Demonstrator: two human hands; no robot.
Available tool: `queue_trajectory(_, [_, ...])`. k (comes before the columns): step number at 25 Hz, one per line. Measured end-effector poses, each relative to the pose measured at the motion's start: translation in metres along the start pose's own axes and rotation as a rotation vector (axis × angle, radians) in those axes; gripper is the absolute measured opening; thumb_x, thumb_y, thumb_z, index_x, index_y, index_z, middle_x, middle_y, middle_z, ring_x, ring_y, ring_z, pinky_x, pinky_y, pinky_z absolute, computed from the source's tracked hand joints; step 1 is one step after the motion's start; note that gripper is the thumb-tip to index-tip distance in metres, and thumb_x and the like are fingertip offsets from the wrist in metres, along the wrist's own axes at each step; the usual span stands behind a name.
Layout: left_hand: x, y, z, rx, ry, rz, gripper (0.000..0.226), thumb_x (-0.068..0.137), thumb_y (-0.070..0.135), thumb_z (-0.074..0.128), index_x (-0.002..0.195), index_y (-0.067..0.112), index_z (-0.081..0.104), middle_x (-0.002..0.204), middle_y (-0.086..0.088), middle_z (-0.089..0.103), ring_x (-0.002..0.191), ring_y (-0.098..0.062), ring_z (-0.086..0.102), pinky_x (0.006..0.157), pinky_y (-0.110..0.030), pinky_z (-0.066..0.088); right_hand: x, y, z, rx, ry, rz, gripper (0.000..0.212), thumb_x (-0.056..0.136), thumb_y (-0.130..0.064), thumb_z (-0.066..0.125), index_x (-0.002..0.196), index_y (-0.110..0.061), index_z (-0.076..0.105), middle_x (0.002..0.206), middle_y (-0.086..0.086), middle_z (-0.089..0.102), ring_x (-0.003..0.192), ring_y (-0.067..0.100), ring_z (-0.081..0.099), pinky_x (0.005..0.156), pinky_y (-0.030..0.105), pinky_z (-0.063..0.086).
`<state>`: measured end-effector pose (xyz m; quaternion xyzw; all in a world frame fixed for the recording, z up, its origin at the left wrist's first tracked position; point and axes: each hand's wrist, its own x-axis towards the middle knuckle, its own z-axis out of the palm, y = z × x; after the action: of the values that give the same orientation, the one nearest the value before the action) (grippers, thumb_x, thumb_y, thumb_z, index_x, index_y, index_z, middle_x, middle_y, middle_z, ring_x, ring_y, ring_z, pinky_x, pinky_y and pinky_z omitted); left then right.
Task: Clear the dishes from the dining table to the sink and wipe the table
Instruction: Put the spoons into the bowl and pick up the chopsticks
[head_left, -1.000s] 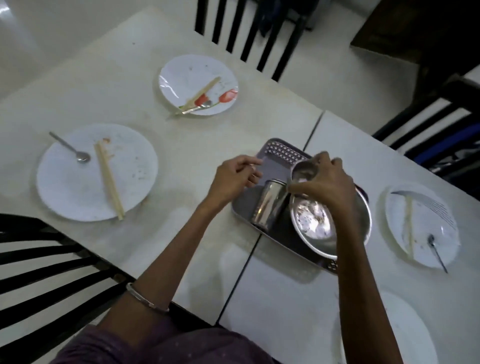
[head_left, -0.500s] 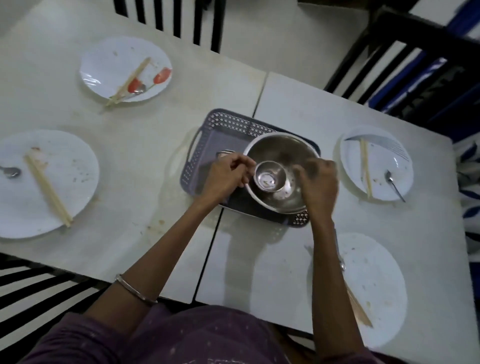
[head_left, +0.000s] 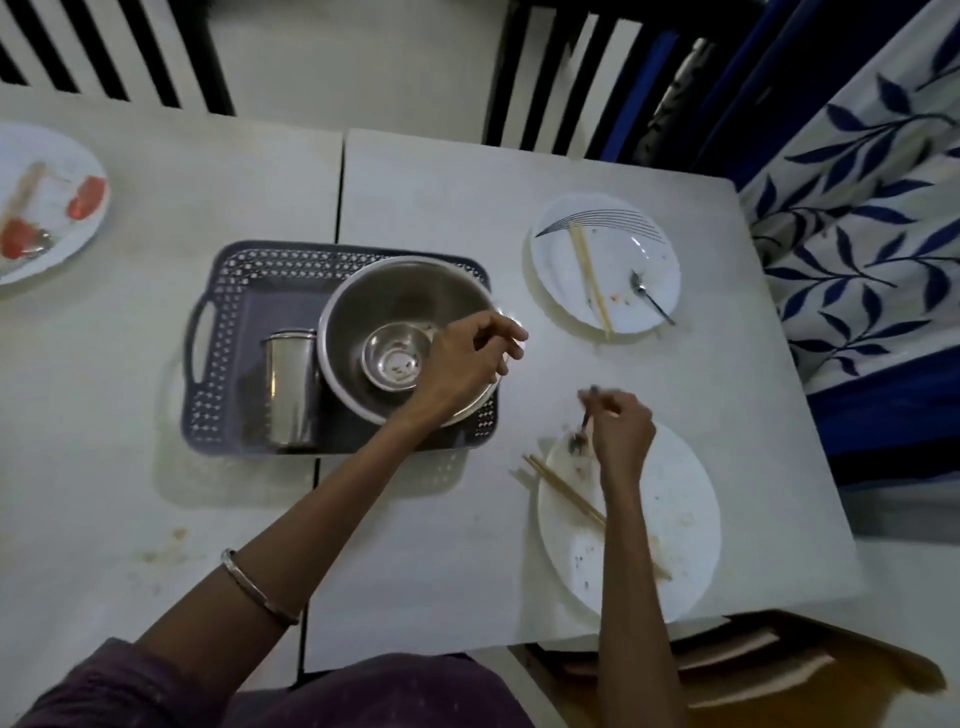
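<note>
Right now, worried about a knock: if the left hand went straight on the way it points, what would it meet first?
Probably the patterned plate, chopsticks first. The left hand, over the rim of the steel bowl, points that way across bare table; its height is unclear.
</note>
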<state>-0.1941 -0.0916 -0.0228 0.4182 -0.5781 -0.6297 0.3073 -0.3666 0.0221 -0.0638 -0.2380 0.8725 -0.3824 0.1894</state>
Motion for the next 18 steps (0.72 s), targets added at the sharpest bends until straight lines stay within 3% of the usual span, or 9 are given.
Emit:
queue_trajectory(2, [0.02,0.004,0.014,0.033,-0.053,0.021,0.026,0.084,0.009,0.048,0.085,0.022,0.07,0.075,0.001,0.072,0.06,-0.01,0.06,0.056,-0.025,0.049,0.042,-0.017,-0.015,0.089,0.14,-0.067,0.016,0.097,-0.023,0.059,0.092,-0.011,0.068,0.079,0.008,0.071,0.076,0.027,0.068,0.068,0.034,0.051])
queue_trajectory(5, [0.057,0.016,0.028,0.083,-0.109,0.023,0.027,0.086,0.003,0.046,0.089,0.019,0.068,0.078,0.001,0.071,0.063,-0.009,0.062,0.06,-0.025,0.052,0.128,-0.041,-0.026,-0.243,0.215,-0.128,0.021,0.102,-0.025,0.047,0.109,-0.013,0.062,0.102,0.012,0.07,0.093,0.033,0.065,0.071,0.036,0.047])
queue_trajectory(8, [0.086,0.019,0.027,0.129,-0.107,0.019,0.027,0.088,0.002,0.047,0.093,0.018,0.068,0.082,0.002,0.072,0.07,-0.011,0.064,0.064,-0.026,0.055,0.194,-0.037,-0.022,-0.521,0.044,0.035,0.053,0.092,-0.04,0.063,0.127,-0.001,0.053,0.127,0.023,0.06,0.115,0.039,0.059,0.089,0.042,0.048])
queue_trajectory(10, [0.094,0.017,0.016,0.14,-0.077,0.013,0.025,0.089,0.003,0.048,0.096,0.018,0.067,0.084,0.001,0.071,0.073,-0.012,0.065,0.065,-0.026,0.055,0.21,-0.025,-0.018,-0.566,0.003,0.108,0.061,0.086,-0.041,0.071,0.125,0.003,0.055,0.128,0.026,0.059,0.116,0.041,0.059,0.092,0.044,0.05])
queue_trajectory(15, [0.097,0.013,-0.026,-0.008,0.057,-0.048,0.023,0.092,0.002,0.048,0.095,0.013,0.067,0.084,-0.006,0.069,0.072,-0.017,0.063,0.068,-0.031,0.055,0.198,-0.031,-0.015,-0.62,0.105,0.066,0.037,0.094,-0.024,0.062,0.116,0.006,0.062,0.123,0.027,0.062,0.112,0.043,0.061,0.088,0.045,0.051])
queue_trajectory(17, [0.089,0.018,-0.042,-0.152,0.105,-0.083,0.019,0.095,0.001,0.047,0.101,0.008,0.064,0.089,-0.013,0.067,0.072,-0.021,0.061,0.071,-0.032,0.053,0.169,-0.061,0.001,-0.465,0.154,-0.074,0.031,0.097,-0.024,0.058,0.105,0.005,0.065,0.114,0.025,0.066,0.106,0.041,0.062,0.082,0.039,0.047])
queue_trajectory(18, [0.085,0.022,-0.048,-0.23,0.117,-0.096,0.017,0.096,0.005,0.048,0.106,0.007,0.061,0.096,-0.016,0.065,0.076,-0.022,0.062,0.076,-0.033,0.052,0.143,-0.083,0.015,-0.327,0.092,-0.181,0.028,0.096,-0.024,0.059,0.097,0.003,0.066,0.104,0.023,0.068,0.098,0.038,0.064,0.077,0.033,0.043])
